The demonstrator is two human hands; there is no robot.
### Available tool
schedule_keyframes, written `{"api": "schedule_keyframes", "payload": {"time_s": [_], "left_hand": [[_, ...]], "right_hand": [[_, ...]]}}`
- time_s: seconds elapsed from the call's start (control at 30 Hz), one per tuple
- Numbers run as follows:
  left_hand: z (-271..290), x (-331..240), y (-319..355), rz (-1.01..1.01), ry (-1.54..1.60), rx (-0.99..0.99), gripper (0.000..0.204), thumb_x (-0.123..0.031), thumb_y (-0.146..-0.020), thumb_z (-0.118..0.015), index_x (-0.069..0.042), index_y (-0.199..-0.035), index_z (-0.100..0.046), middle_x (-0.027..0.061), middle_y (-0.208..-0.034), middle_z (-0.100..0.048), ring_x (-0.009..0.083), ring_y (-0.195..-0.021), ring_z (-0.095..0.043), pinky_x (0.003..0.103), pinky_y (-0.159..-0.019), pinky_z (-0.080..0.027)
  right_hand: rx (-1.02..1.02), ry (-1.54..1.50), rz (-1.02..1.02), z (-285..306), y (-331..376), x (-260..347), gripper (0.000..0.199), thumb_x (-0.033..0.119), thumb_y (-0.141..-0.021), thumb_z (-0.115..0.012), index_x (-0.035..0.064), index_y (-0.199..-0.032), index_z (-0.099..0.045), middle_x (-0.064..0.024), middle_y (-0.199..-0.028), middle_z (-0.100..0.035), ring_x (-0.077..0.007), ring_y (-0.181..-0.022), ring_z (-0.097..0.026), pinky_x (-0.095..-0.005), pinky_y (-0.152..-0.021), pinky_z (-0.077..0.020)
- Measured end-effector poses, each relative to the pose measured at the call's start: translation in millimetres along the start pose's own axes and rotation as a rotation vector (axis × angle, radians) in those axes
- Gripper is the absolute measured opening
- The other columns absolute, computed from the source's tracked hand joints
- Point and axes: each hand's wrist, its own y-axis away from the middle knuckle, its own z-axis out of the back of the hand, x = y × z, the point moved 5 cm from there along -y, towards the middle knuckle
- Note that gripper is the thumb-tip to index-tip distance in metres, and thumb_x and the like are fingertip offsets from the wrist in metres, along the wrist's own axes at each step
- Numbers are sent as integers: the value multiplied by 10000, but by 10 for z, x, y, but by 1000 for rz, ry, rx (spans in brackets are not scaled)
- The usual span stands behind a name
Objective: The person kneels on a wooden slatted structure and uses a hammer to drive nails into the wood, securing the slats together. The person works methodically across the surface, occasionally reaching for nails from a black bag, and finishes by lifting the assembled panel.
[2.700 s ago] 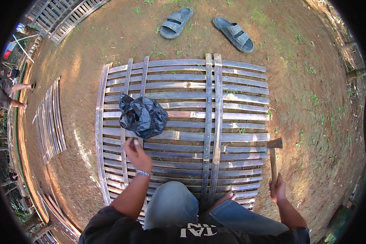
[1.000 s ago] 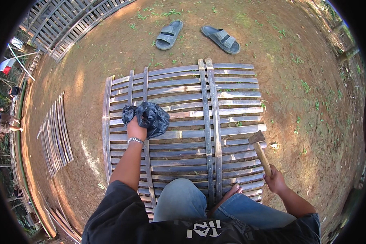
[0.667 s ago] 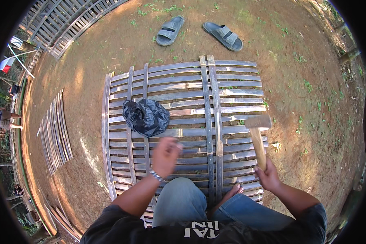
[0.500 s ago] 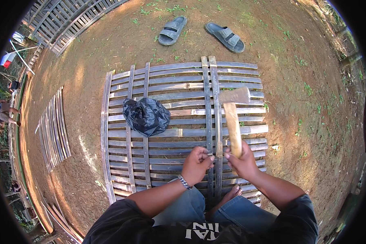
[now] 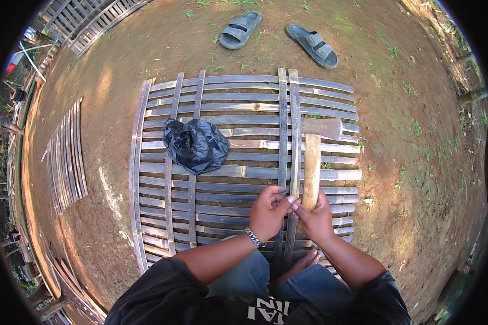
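My right hand (image 5: 317, 221) is closed round the lower end of a hatchet's pale wooden handle (image 5: 311, 170). The broad, worn hatchet head (image 5: 324, 129) points away from me. My left hand (image 5: 268, 214), a chain bracelet at its wrist, is closed in a pinch. Its fingertips meet those of my right hand over a lengthwise strip; whatever they pinch is too small to make out. Beneath both hands lies a bamboo slat panel (image 5: 238, 172), its cross slats joined by long dark strips. A crumpled black plastic bag (image 5: 200, 146) rests on the slats left of the hatchet.
Two grey sandals (image 5: 241, 30) lie on the bare soil beyond the panel. A smaller slatted piece (image 5: 65, 157) is on the ground at left, and a slatted structure (image 5: 87, 21) stands far left. My bare foot (image 5: 303, 262) is on the panel close to me.
My hands have come together, fingertips now touching, where a gap showed before. The hatchet has shifted slightly and stands straighter in my right hand. The whole view has moved a little.
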Motion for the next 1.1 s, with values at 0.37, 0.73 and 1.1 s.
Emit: {"api": "schedule_keyframes", "payload": {"time_s": [0.37, 0.73, 1.1], "left_hand": [[-284, 183, -220, 92, 263, 181, 175, -101, -1004, -664, 31, -1114, -697, 52, -923, -710, 103, -810, -641, 258, -778, -531], [149, 16, -2071, -385, -636, -243, 111, -128, -926, -739, -20, -935, -713, 37, -807, -733, 84, -716, -654, 268, -673, -522], [-2, -100, -3046, -784, -1117, -289, 121, -226, -871, -756, -105, -877, -764, 31, -970, -721, 239, -970, -656, 410, -962, -395]], "right_hand": [[-118, -139, 56, 215, -171, 45, 466, -54, -924, -678, -4, -1328, -451, -91, -890, -652, -147, -680, -639, -269, -579, -535], [-166, -9, 47, 695, -601, -202, 463, -62, -911, -692, 22, -1310, -473, -59, -925, -618, -115, -637, -602, -254, -534, -520], [-85, 59, -104, 764, -939, -484, 310, -34, -918, -705, 24, -1162, -523, -28, -901, -626, -96, -661, -618, -249, -574, -527]]}}
